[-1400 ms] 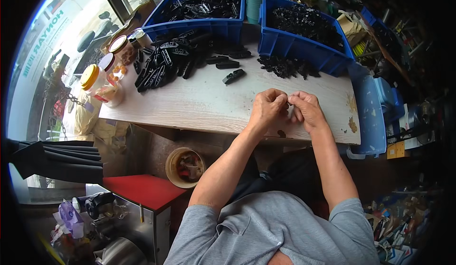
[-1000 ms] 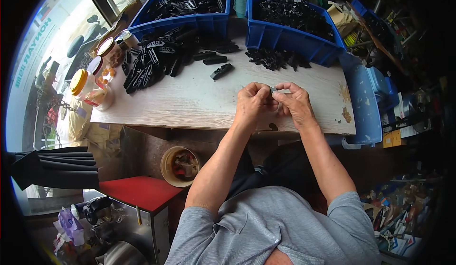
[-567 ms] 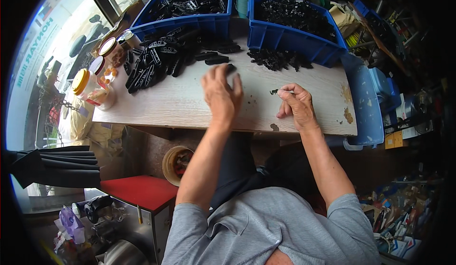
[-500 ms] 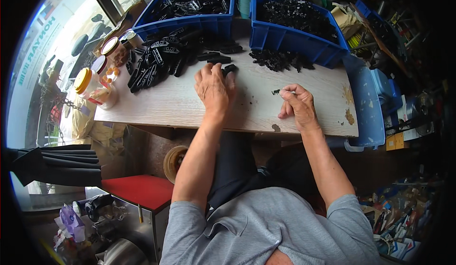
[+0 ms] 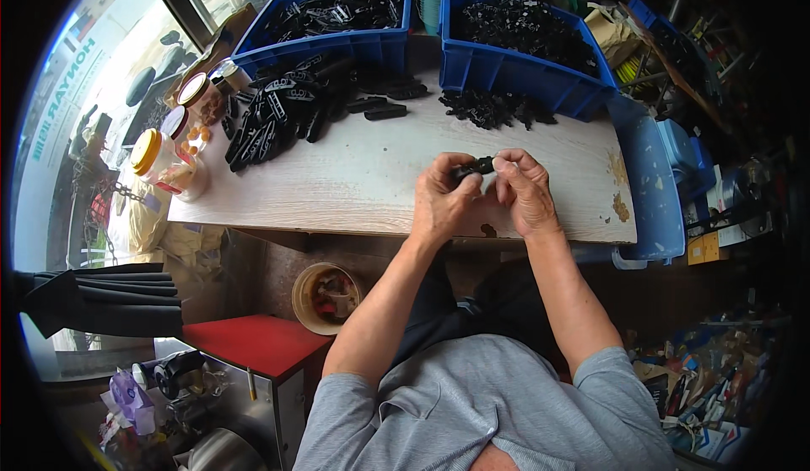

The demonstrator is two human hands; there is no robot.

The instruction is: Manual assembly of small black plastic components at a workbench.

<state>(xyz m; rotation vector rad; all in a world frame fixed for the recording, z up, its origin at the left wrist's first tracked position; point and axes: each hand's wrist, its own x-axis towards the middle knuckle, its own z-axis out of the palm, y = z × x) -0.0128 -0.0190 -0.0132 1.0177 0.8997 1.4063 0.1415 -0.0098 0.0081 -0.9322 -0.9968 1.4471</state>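
Observation:
Over the front of the pale wooden table (image 5: 321, 180), my left hand (image 5: 440, 199) is closed around a long black plastic piece (image 5: 481, 165). My right hand (image 5: 530, 192) meets it at the piece's right end, thumb and fingers pinched there. The small black part that was in the right fingers is now hidden between them and the piece. Beyond the left hand, a few similar long black pieces (image 5: 386, 112) lie loose beside a heap of them (image 5: 274, 115). A scatter of small black parts (image 5: 494, 110) lies beyond the right hand.
Two blue bins stand at the table's back, the left bin (image 5: 337, 51) full of long pieces, the right bin (image 5: 523, 78) full of small parts. Lidded jars (image 5: 156, 154) line the left edge. Below are a bucket (image 5: 302, 306) and a red-topped cabinet (image 5: 245, 344).
My left hand has picked up a long black piece and carried it right and nearer, up to the right hand. The right hand has stayed nearly in place; its small part no longer shows.

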